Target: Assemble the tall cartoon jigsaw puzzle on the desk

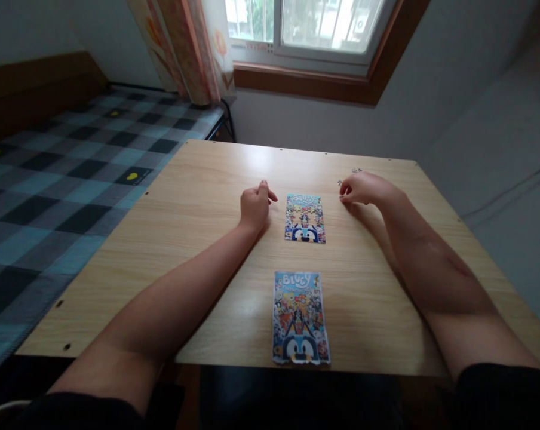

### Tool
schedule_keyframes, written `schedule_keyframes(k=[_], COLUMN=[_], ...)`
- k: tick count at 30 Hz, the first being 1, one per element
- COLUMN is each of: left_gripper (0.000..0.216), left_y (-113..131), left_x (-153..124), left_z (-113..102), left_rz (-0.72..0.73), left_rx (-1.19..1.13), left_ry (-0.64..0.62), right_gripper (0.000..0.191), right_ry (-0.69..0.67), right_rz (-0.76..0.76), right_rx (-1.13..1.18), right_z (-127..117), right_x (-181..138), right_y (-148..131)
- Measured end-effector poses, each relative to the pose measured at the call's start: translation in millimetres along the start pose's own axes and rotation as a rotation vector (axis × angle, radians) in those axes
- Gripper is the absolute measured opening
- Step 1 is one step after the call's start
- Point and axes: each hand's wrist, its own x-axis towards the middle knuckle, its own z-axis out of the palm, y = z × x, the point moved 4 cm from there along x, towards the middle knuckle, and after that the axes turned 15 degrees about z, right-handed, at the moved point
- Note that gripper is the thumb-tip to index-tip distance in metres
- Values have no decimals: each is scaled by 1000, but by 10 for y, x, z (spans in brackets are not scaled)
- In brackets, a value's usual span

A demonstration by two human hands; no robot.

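A partly assembled jigsaw puzzle [304, 234] lies in the middle of the table, with wood-coloured gaps around its centre. My left hand [254, 206] rests just left of it, loosely curled, a finger stretched towards the puzzle and nothing visible in it. To the right of the puzzle, my right hand [363, 189] is low over the table, its thumb and fingertips pinched on a small puzzle piece [341, 197], mostly hidden. Several loose puzzle pieces [356, 171] lie just beyond that hand. Nearer to me is a printed BLUEY reference picture [299, 316] with a torn lower edge.
The light wooden table [198, 197] carries all of this. A bed with a checked cover [73, 197] stands along its left side. Behind the table are a curtain [180, 48], a window [324, 27] and a pale wall [440, 107].
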Motion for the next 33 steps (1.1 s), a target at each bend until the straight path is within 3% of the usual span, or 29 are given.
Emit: schedule_keyframes(k=[5,9,13,17,26,33], left_gripper=[57,58,53,31,18,16], left_y=[19,32,74,143,151,143], left_x=[4,4,-2,-8,2,2], left_z=[-4,-22,12,57,58,59], left_rz=[-7,-14,41,143,163,187], left_rx=[7,41,127,211,248,243], left_ry=[-16,-45,-197,-328,-330,-313], right_gripper=[19,20,29,30,24,21], right_ry=[-143,-226,-299,-357,-466,-397], right_rz=[-28,-129,-264,-336,-345,-362], right_rx=[121,283,462,539,646,632], right_z=[-9,-57,-35,69,419,482], right_x=[13,-83,-254,-399,-386,-373], right_y=[46,-73,-351,-659,-942,-1007])
